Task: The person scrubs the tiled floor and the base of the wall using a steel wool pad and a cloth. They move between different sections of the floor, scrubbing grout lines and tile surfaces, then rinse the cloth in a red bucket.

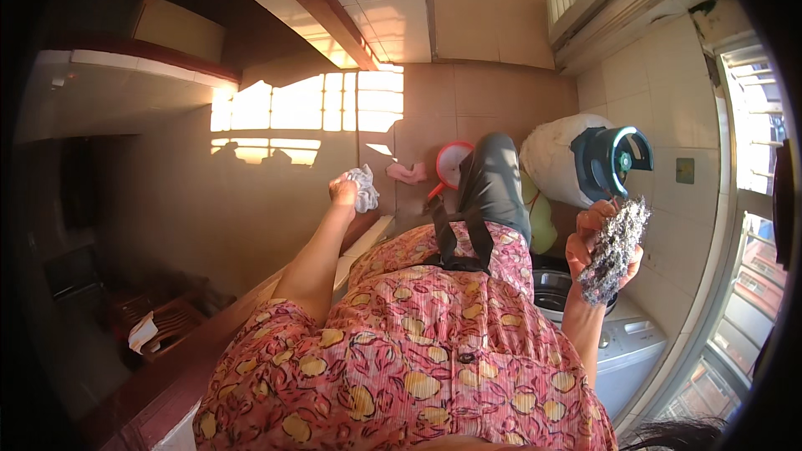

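My left hand (342,191) is closed around a crumpled whitish cloth (364,188), out in front of me on the left. On the right, my raised right hand (583,241) grips a silvery, crinkled bundle (617,250); it looks like foil or metallic shreds, but I cannot tell which. The bundle hides part of the palm and fingers. Just beyond that hand is a gas cylinder (554,153) lying sideways in the view, with a pale cover and a dark green collar (592,160).
A red-rimmed round sieve (452,160) and a pink cloth (407,172) are near my leg. Green rounded things (542,222) lie beside the cylinder. At right stand a washing machine (630,341), a black tub (551,294) and a barred window (755,250). A ledge (369,235) runs along my left.
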The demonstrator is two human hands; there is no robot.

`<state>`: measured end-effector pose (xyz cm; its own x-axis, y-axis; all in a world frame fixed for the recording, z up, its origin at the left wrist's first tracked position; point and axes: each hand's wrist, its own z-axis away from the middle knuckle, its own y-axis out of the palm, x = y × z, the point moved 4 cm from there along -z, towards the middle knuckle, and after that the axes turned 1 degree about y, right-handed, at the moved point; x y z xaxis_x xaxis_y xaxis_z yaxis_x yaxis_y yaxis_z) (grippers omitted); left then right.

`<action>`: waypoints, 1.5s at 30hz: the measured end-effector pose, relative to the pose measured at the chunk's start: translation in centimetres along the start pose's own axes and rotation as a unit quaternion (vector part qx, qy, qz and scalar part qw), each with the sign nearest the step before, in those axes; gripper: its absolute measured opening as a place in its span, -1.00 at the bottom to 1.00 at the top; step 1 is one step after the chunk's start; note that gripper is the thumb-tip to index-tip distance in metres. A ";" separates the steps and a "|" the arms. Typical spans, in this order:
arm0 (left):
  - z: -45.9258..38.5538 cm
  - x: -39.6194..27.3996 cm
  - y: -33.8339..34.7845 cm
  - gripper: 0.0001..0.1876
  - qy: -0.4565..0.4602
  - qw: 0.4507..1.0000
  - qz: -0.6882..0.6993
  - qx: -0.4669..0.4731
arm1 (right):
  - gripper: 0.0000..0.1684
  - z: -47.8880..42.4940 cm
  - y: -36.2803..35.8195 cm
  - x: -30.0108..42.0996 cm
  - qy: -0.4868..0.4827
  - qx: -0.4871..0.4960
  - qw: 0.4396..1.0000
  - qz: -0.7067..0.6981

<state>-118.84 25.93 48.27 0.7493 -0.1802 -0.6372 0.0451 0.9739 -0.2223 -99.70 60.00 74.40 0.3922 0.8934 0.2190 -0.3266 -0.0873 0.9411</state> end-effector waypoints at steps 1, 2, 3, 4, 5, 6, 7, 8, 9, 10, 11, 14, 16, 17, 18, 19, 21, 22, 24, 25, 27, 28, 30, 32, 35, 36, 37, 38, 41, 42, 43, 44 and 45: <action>0.7 -0.7 -1.3 -0.68 -0.011 0.999 0.023 -0.019 | -0.51 -1.9 -0.3 -0.2 0.022 0.021 0.999 -0.022; -1.4 1.2 -3.6 -0.66 -0.005 0.998 -0.002 -0.055 | -0.52 -3.9 0.0 -0.3 0.044 0.021 0.999 -0.022; -3.0 2.7 -3.5 -0.65 -0.005 1.000 -0.003 -0.019 | -0.53 -5.5 1.6 0.1 0.051 0.015 0.999 0.004; -3.8 3.5 -4.1 -0.63 0.002 1.000 -0.004 -0.002 | -0.56 -7.5 1.8 0.2 0.085 0.045 0.995 0.005; -4.4 4.6 -4.1 -0.62 0.009 1.000 -0.003 0.015 | -0.58 -9.3 2.0 0.4 0.089 0.008 0.996 0.010; -3.5 4.6 -4.9 -0.64 -0.023 0.994 0.097 -0.036 | -0.59 -11.8 1.1 0.1 0.122 0.017 0.992 0.000; -3.1 3.9 -2.8 -0.64 -0.032 0.993 0.102 -0.053 | -0.60 -13.8 2.1 0.6 0.132 0.024 0.991 0.023; -2.4 3.0 -1.7 -0.64 -0.035 0.990 0.105 -0.088 | -0.58 -16.2 2.5 0.7 0.132 0.028 0.990 0.047; -0.5 2.5 -3.3 -0.63 -0.033 0.981 0.100 -0.166 | -0.57 -18.8 0.9 0.0 0.179 0.029 0.983 0.035; 0.1 1.8 -2.2 -0.64 -0.041 0.972 0.090 -0.211 | -0.56 -21.4 1.3 -0.2 0.210 0.034 0.976 0.056; -0.7 2.2 -0.9 -0.63 -0.046 0.974 0.103 -0.199 | -0.56 -23.3 1.4 0.0 0.236 0.031 0.968 0.084; -0.6 4.6 0.4 -0.63 -0.063 0.933 0.151 -0.320 | -0.53 -32.2 -2.0 0.7 0.369 0.017 0.923 0.110; 1.6 1.8 4.3 -0.63 -0.092 0.924 0.149 -0.339 | -0.51 -37.2 -4.3 2.6 0.443 -0.019 0.881 0.162; 2.3 0.1 5.5 -0.63 -0.103 0.920 0.145 -0.350 | -0.49 -39.5 -4.5 2.5 0.485 -0.029 0.855 0.180; 3.1 -0.5 6.7 -0.64 -0.096 0.909 0.123 -0.387 | -0.48 -40.8 -4.2 1.8 0.527 -0.035 0.829 0.184; 4.0 -0.6 7.9 -0.64 -0.099 0.900 0.110 -0.410 | -0.47 -41.9 -3.6 1.0 0.564 -0.039 0.801 0.198; 5.7 -0.5 11.1 -0.64 -0.105 0.883 0.143 -0.434 | -0.45 -42.8 -1.1 -2.1 0.618 -0.051 0.746 0.243; 6.3 -0.6 12.9 -0.63 -0.106 0.875 0.177 -0.438 | -0.46 -43.7 -0.9 -3.2 0.637 -0.052 0.718 0.276; 7.3 -0.9 16.0 -0.64 -0.097 0.832 0.317 -0.444 | -0.48 -45.4 -1.3 -6.5 0.710 -0.017 0.644 0.284; 8.2 -0.3 17.5 -0.64 -0.095 0.819 0.332 -0.459 | -0.50 -46.0 -1.4 -8.5 0.736 -0.005 0.607 0.301; 8.9 -1.6 20.5 -0.65 -0.111 0.797 0.371 -0.463 | -0.53 -47.5 -0.6 -12.3 0.739 0.012 0.552 0.385; 10.2 -4.4 21.2 -0.65 -0.133 0.787 0.387 -0.461 | -0.56 -47.5 1.0 -14.4 0.746 0.046 0.539 0.389; 11.2 -4.0 23.1 -0.67 -0.155 0.760 0.409 -0.480 | -0.59 -46.9 3.5 -18.2 0.765 0.117 0.498 0.392; 10.0 -2.7 24.7 -0.61 -0.122 0.720 0.470 -0.496 | -0.60 -47.6 4.7 -21.1 0.768 0.176 0.455 0.413; 8.3 2.7 27.3 -0.58 -0.080 0.731 0.419 -0.533 | -0.60 -48.6 4.6 -23.4 0.741 0.227 0.406 0.484; 7.5 -0.9 27.0 -0.59 -0.095 0.700 0.493 -0.508 | -0.60 -49.9 4.7 -23.7 0.714 0.236 0.402 0.523; 7.8 -4.8 25.8 -0.60 -0.107 0.658 0.559 -0.493 | -0.61 -50.7 4.8 -24.0 0.693 0.243 0.393 0.553; 6.8 -3.1 26.0 -0.60 -0.096 0.675 0.522 -0.512 | -0.61 -51.4 4.0 -23.9 0.697 0.252 0.376 0.556; 4.7 -0.6 28.4 -0.62 -0.093 0.672 0.503 -0.535 | -0.60 -53.2 0.3 -23.5 0.709 0.218 0.349 0.573; 4.7 -2.1 28.7 -0.62 -0.098 0.662 0.518 -0.533 | -0.60 -53.9 -0.4 -23.4 0.710 0.208 0.343 0.578; 4.9 -3.2 29.1 -0.61 -0.104 0.647 0.532 -0.536 | -0.61 -54.4 -1.2 -23.3 0.716 0.197 0.334 0.580; 4.3 -2.9 30.7 -0.61 -0.129 0.627 0.532 -0.555 | -0.61 -54.4 -1.9 -23.2 0.727 0.195 0.318 0.577; 3.6 -2.1 32.4 -0.61 -0.154 0.602 0.529 -0.578 | -0.62 -54.0 -2.3 -23.5 0.730 0.190 0.309 0.579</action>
<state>-116.55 58.37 45.07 0.0489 0.6635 -0.7466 -0.9215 -0.2583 -0.2899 -154.63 63.05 53.21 -0.6954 -0.6112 0.3780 0.7127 -0.5188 0.4721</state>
